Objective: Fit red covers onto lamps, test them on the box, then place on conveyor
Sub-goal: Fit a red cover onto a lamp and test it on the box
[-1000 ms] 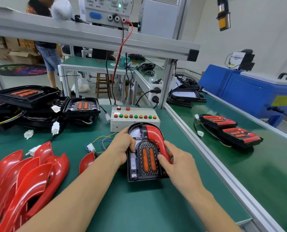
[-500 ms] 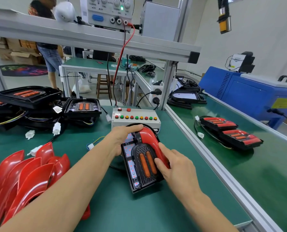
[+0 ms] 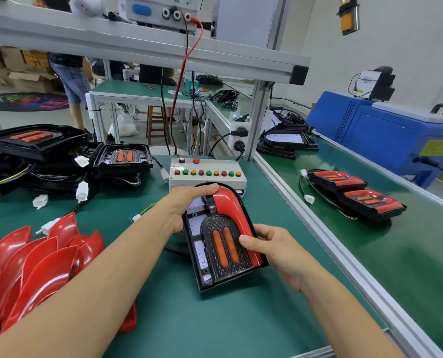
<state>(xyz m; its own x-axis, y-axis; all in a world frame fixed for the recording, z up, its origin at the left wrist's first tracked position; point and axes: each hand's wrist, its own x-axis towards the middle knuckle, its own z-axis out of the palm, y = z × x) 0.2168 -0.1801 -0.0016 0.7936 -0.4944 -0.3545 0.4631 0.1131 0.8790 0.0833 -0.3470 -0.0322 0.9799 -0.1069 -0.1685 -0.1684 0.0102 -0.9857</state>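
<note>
**Lamp 3 in hand, cover on, not yet on the belt**

Progress, biggest chunk first:
- Done: two finished lamps [image 3: 354,193] with red covers lie on the conveyor [image 3: 409,254], right of the rail, touching each other.
- In progress: current lamp [image 3: 221,241] is held tilted just in front of the test box [image 3: 207,173]. Its red cover [image 3: 230,210] sits along the top and right edge. Small red dots glow on the left strip, so I'd judge it's powered and under test. Can't tell whether the cover is fully seated.
- Left: finish the test, move this lamp to the belt, then work through the backlog.

Hands:
- Left hand [image 3: 181,208] is wrapped over the lamp's top-left corner, thumb on the top edge.
- Right hand [image 3: 272,250] clamps the lower-right edge, thumb pressed on the face beside the orange lenses.

Counts, most to fewest:
- Box buttons: eleven, nine in a row and two above.
- Loose red covers [image 3: 29,270], near left on the bench: roughly six or seven, overlapping, exact count unclear.
- Uncovered lamps [image 3: 123,157], far left: at least three, stacked, more possibly hidden.
- Finished lamps: two.
- Lamp in hand: one.
</note>
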